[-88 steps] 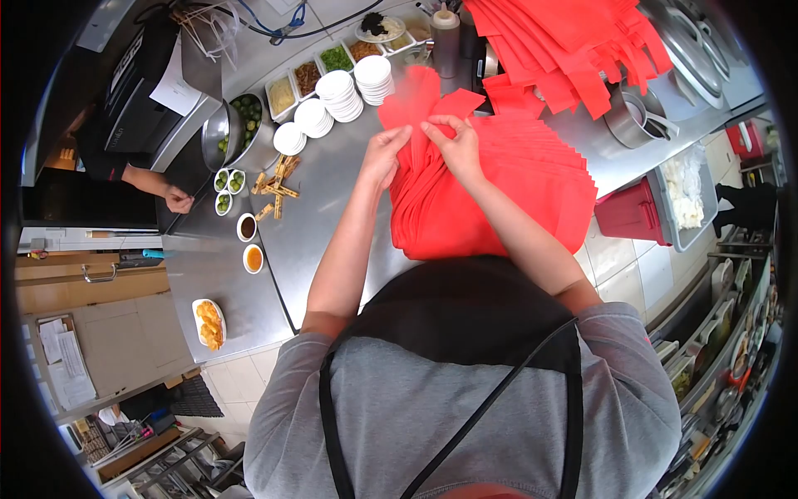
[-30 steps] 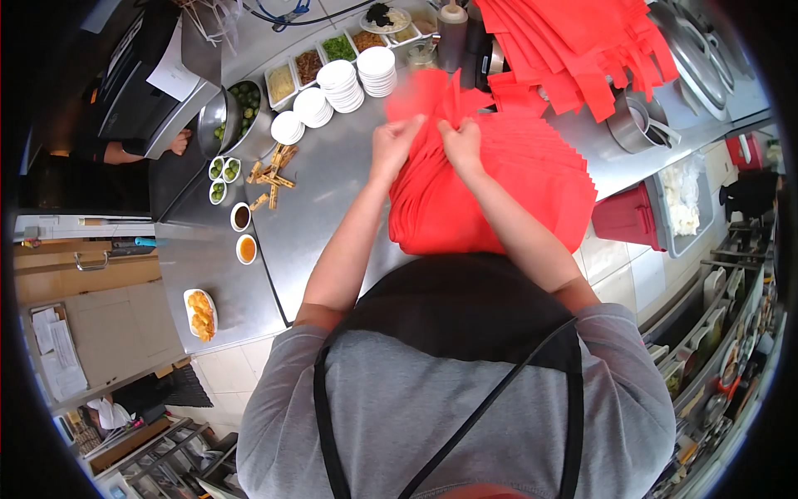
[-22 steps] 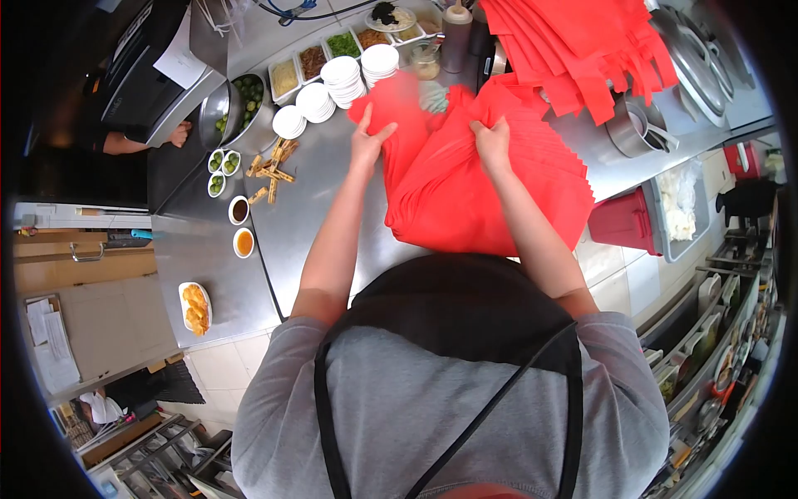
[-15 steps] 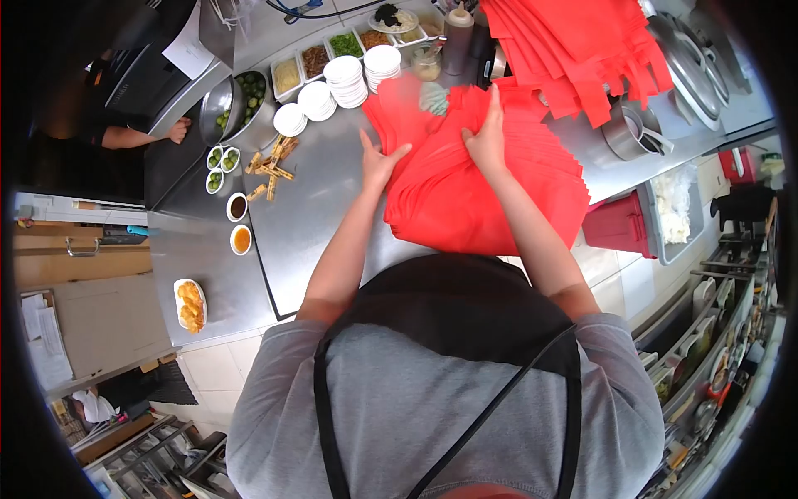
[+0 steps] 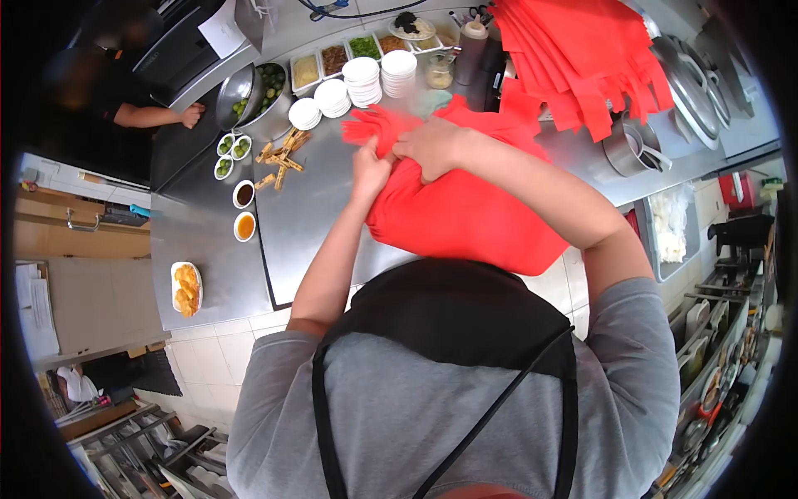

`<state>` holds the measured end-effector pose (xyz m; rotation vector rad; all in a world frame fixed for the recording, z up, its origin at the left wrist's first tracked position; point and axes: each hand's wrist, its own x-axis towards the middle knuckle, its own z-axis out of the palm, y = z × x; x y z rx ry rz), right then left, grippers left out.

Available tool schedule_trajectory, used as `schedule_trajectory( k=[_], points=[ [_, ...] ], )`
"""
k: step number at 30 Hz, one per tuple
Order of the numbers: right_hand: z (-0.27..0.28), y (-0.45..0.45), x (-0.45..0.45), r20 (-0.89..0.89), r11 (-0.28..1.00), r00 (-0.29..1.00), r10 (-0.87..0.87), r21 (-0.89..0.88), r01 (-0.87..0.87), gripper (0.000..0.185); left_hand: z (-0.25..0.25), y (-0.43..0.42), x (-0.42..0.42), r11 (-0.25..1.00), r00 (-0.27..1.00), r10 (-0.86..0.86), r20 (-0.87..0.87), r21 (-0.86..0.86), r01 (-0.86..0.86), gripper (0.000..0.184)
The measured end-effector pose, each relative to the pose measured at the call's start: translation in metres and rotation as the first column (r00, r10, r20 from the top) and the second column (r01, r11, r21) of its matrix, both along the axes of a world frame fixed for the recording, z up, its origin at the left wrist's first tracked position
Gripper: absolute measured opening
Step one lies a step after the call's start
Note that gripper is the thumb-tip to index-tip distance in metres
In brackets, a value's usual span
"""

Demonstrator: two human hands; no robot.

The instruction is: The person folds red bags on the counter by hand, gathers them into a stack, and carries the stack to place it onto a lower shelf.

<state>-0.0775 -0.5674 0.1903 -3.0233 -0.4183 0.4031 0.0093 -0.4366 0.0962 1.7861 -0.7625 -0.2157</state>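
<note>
A thick bundle of red fabric pieces (image 5: 465, 218) lies on the steel counter right in front of me. My left hand (image 5: 371, 172) is closed on the bundle's gathered left end, where the tips fan out past my fingers. Beside it, my right hand (image 5: 432, 148) is bent round the same gathered part, its fingertips close to my left hand. A second pile of red fabric (image 5: 582, 62) with strap-like ends lies at the back right.
Stacked white lids (image 5: 363, 81) and trays of chopped food line the back. Sauce cups (image 5: 244, 226), clothespins (image 5: 283, 158) and a dish of fried food (image 5: 187, 289) stand left. A pot (image 5: 625, 148) is on the right. Another person's hand (image 5: 193, 115) rests at the far left.
My right hand has moved left across the bundle to my left hand. The bundle's right side has been drawn in and folded over. Both hands have closed on its left end.
</note>
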Motion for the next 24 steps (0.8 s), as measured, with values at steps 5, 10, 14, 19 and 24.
schedule_trajectory(
  k=[5,10,14,19,24],
  points=[
    [0.022,0.014,-0.009,0.103,0.990,0.987,0.124,-0.076,-0.117,0.044,0.069,0.026,0.003,0.999,0.969,0.032,0.245,-0.030,-0.025,0.026],
    [0.059,0.019,0.000,-0.133,0.990,0.983,0.129,-0.039,-0.135,0.051,0.132,0.045,-0.010,0.976,0.893,0.003,0.451,0.193,-0.101,0.019],
    [0.050,0.014,0.018,-0.205,0.979,0.972,0.114,-0.144,-0.145,0.049,0.186,0.056,0.000,0.992,0.768,0.051,0.639,0.057,-0.113,0.019],
    [0.047,-0.004,0.041,-0.424,0.983,0.888,0.180,0.106,-0.148,0.046,0.245,0.074,0.021,0.991,0.607,0.117,0.786,-0.057,-0.117,0.018],
    [0.001,-0.046,0.028,-0.583,0.366,0.800,0.139,0.781,0.505,0.056,0.302,0.095,0.032,0.985,0.723,0.168,0.671,-0.089,-0.146,0.025]
  ],
)
